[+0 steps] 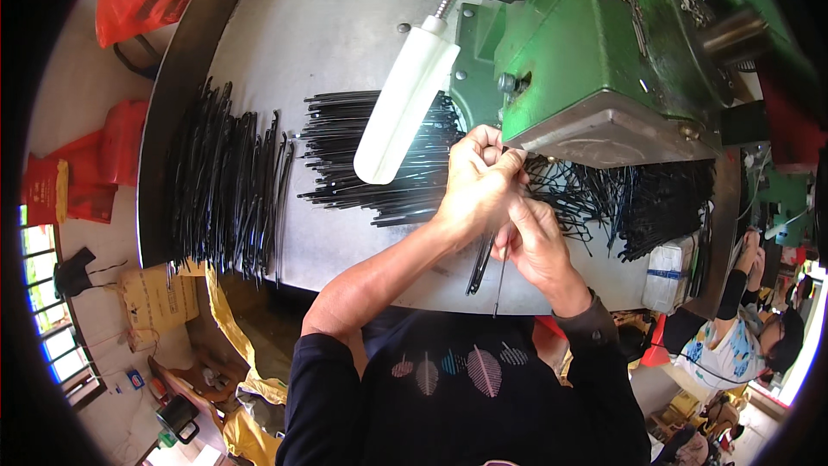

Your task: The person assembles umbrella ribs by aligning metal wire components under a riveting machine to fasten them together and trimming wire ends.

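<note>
Left hand point(479, 185) pinched thin black rods point(480, 263) at mouth of green press point(595, 60); right hand point(539, 246) closed on same rods below, over table edge; risk: fingertips caught under press, rods slipping to floor

A grey metal worktable point(328, 26) bears black wire rods point(226, 181) — bundles, heaps — and a green machine point(586, 43).

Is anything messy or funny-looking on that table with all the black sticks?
Mostly tidy: the black rods on the left and the middle pile lie in neat rows. Only the heap on the right, under the green machine, looks tangled and bent every which way. Both hands, left and right, hold thin rods.
</note>
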A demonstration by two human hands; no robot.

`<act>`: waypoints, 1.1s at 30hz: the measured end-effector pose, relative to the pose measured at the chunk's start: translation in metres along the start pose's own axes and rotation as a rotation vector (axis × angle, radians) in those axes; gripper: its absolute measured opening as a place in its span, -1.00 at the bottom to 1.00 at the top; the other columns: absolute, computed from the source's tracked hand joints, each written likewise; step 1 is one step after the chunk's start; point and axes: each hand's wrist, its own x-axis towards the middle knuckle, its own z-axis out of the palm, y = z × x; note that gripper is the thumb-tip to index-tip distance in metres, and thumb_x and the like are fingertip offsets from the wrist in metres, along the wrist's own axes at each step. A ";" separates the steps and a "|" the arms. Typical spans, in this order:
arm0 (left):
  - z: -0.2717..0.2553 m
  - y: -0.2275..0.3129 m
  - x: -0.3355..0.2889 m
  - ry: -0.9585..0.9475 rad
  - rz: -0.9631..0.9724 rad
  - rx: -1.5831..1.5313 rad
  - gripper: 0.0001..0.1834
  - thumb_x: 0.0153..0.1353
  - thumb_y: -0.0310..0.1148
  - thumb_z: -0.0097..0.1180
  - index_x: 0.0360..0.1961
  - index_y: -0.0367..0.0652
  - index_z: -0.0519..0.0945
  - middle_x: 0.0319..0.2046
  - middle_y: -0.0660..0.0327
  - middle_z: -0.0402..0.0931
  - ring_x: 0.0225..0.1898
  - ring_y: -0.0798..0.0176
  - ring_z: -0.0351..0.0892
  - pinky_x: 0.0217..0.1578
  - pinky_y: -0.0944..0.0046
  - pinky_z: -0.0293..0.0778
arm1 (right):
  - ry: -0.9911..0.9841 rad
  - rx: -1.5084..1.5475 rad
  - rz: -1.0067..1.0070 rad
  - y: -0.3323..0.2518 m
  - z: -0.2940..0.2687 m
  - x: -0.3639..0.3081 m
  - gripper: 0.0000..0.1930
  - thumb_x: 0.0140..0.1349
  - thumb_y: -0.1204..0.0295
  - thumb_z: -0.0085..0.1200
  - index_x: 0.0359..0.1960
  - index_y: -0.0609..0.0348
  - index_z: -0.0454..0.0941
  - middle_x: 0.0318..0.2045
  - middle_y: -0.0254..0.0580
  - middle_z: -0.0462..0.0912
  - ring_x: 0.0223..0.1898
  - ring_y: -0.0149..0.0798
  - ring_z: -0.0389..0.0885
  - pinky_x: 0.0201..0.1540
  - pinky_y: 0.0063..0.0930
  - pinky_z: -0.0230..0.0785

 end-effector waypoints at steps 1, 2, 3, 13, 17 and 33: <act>0.001 0.000 0.001 -0.004 -0.012 -0.019 -0.89 0.16 -0.53 0.02 -0.28 -0.28 0.41 -0.58 0.17 0.51 -0.60 0.37 0.49 -0.54 0.38 0.44 | 0.011 0.018 0.001 0.001 0.001 0.000 -0.68 0.35 0.22 -0.05 -0.41 0.23 0.49 -0.70 -0.25 0.52 -0.71 -0.42 0.47 -0.67 -0.61 0.33; 0.002 0.000 0.000 -0.006 -0.029 -0.038 -0.90 0.19 -0.52 0.05 -0.33 -0.24 0.38 -0.60 0.21 0.50 -0.61 0.43 0.45 -0.56 0.42 0.40 | 0.023 0.023 0.002 0.001 0.004 0.000 -0.68 0.35 0.22 -0.05 -0.41 0.23 0.49 -0.70 -0.25 0.52 -0.71 -0.42 0.47 -0.67 -0.61 0.33; -0.001 0.003 0.001 -0.042 -0.055 -0.019 -0.91 0.19 -0.52 0.05 -0.34 -0.25 0.39 -0.59 0.21 0.50 -0.59 0.43 0.46 -0.55 0.42 0.41 | 0.052 -0.007 -0.008 0.000 0.008 0.001 -0.69 0.35 0.23 -0.06 -0.39 0.24 0.49 -0.70 -0.25 0.52 -0.71 -0.43 0.48 -0.65 -0.61 0.34; -0.095 0.061 -0.035 0.196 0.143 0.242 -0.83 0.14 -0.44 0.14 -0.28 -0.29 0.47 -0.58 0.15 0.54 -0.63 0.33 0.50 -0.54 0.30 0.51 | 0.124 -1.001 -0.649 -0.032 -0.043 -0.024 -0.89 0.14 0.53 0.15 -0.30 0.27 0.61 -0.51 -0.20 0.61 -0.55 -0.42 0.59 -0.50 -0.58 0.43; -0.185 0.103 -0.071 0.592 0.444 1.502 -0.63 0.07 -0.38 0.22 -0.10 -0.30 0.49 -0.41 0.09 0.58 -0.37 0.18 0.55 -0.35 0.21 0.45 | -0.030 -1.216 -0.689 -0.026 -0.044 -0.032 -0.82 0.00 0.57 0.22 -0.30 0.20 0.63 -0.45 -0.24 0.57 -0.52 -0.34 0.58 -0.48 -0.50 0.43; -0.087 0.000 -0.091 0.117 0.574 1.518 -0.84 -0.14 -0.51 0.30 -0.46 -0.16 0.60 -0.41 0.19 0.41 -0.31 0.10 0.34 -0.25 0.14 0.24 | 0.073 -1.389 -1.134 -0.021 -0.049 0.012 -0.78 -0.09 0.63 0.25 -0.34 0.18 0.60 -0.46 -0.24 0.54 -0.48 -0.20 0.57 -0.46 -0.40 0.42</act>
